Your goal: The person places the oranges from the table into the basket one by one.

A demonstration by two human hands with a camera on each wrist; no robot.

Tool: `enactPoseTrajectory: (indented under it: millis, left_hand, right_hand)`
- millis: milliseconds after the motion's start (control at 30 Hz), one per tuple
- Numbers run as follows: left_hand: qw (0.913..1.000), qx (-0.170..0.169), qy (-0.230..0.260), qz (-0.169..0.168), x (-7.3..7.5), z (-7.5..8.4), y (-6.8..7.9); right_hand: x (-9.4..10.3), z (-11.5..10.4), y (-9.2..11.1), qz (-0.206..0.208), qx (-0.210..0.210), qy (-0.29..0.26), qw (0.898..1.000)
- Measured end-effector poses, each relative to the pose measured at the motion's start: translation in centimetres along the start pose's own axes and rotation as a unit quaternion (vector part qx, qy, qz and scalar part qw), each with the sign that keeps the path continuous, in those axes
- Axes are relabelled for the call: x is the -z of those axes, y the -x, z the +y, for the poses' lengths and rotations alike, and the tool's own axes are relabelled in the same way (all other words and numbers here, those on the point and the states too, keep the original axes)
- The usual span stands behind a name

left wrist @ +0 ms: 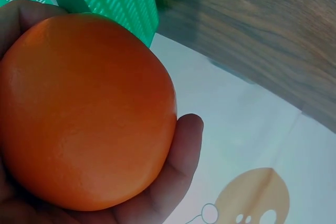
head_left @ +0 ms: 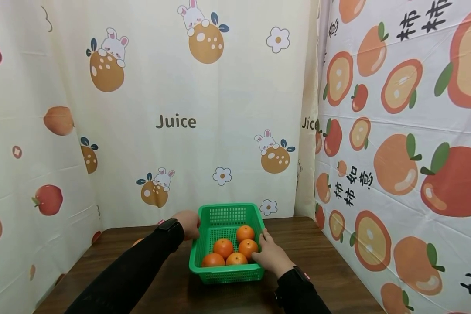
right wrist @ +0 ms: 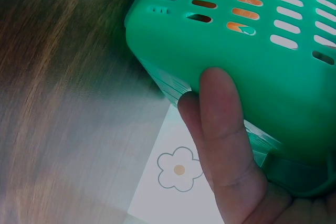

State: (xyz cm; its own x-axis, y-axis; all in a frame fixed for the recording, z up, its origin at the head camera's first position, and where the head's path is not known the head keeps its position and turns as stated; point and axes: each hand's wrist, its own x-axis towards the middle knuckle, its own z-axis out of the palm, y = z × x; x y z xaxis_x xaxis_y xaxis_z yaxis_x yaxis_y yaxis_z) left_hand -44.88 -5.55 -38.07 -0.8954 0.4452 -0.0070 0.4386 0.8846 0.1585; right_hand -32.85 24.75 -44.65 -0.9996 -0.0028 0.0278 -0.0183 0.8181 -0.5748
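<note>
A green plastic basket (head_left: 251,273) with slotted walls sits on the table and holds several oranges (head_left: 223,247). At its left side is my left hand (head_left: 188,224). In the left wrist view, the fingers (left wrist: 181,153) of that hand curl round a large smooth orange (left wrist: 89,114), close beside the basket's wall (left wrist: 123,3). The head view hides this fruit behind the hand. My right hand (head_left: 272,255) holds the basket's right rim, its thumb over the edge. In the right wrist view, its fingers (right wrist: 223,124) lie along the outer wall (right wrist: 168,30).
Another orange (head_left: 138,241) shows partly behind my left forearm on the dark wooden table (head_left: 298,244). A cream printed curtain (head_left: 239,109) hangs behind the table. Fruit-patterned cloth (head_left: 416,196) stands along the right, and more cloth (head_left: 15,131) hangs at left.
</note>
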Motion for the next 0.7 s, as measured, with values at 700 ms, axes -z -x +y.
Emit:
enactPoseTrajectory:
  millis: [700]
  left_hand:
    - [0.9998,0.011,-0.015,-0.007,-0.9,0.2,-1.6]
  right_hand:
    - [-0.2,0.1,-0.3,-0.001,-0.005,0.003,1.0]
